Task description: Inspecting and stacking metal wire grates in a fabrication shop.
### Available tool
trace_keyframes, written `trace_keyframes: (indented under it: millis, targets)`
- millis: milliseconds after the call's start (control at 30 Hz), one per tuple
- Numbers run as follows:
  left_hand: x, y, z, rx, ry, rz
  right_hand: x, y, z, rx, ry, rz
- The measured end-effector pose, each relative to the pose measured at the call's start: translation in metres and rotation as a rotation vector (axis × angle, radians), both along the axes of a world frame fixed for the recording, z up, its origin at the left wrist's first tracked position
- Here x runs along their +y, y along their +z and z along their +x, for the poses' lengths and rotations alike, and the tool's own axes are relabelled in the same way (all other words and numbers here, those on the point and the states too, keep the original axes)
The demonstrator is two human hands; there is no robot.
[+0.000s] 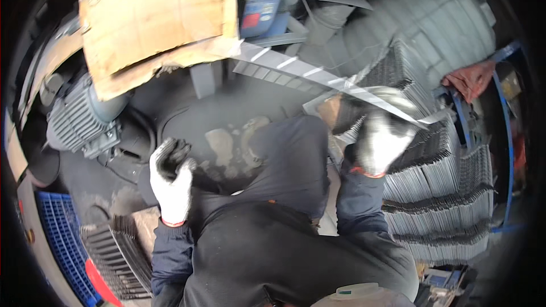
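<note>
My left hand (172,185), in a white glove with a dark palm, hangs over the floor near the grey motor. Its fingers are loosely curled, the thumb stands apart, and nothing shows in it. My right hand (385,143), also gloved, is smeared by motion at the stacks of thin ribbed metal pieces (424,185). A long, pale, slotted strip (310,73) runs slantwise from the cardboard to my right hand, crossing its blurred fingers. Whether those fingers grip the strip or a metal piece cannot be made out.
A large cardboard sheet (153,17) sits at the far left, above a grey ribbed motor (85,116). A blue crate (65,239) and more dark ribbed pieces (114,256) are at lower left. On the right stands a blue frame (506,136) with a red cloth (471,79).
</note>
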State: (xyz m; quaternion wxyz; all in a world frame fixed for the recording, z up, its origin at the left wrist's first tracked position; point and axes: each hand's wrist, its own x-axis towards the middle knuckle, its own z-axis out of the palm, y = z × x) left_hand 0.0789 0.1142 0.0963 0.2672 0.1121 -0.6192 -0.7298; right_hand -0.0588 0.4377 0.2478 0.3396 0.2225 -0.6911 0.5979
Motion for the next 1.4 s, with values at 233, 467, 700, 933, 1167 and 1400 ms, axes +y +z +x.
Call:
trace_keyframes:
  millis: [233,467,700,933,1167,1400]
  targets:
    - [0.009,-0.003,-0.025,-0.092,-0.118,0.026,0.147,0.067,-0.041,0.507,-0.737,0.562]
    - [0.011,-0.013,-0.027,-0.190,-0.154,0.029,0.235,0.061,-0.080,0.513,-1.054,1.237]
    - [0.017,-0.016,-0.026,-0.223,-0.138,0.035,0.235,0.045,-0.096,0.311,-1.039,1.350]
    - [0.014,-0.002,-0.019,-0.288,-0.139,-0.002,0.230,0.031,-0.091,0.222,-0.777,1.112]
    - [-0.026,0.079,0.057,-0.299,0.138,-0.237,0.240,-0.012,-0.109,0.106,-0.917,0.946]
    - [-0.154,0.123,0.211,-0.873,0.865,-0.966,0.348,-0.013,-0.133,0.386,-1.411,1.458]
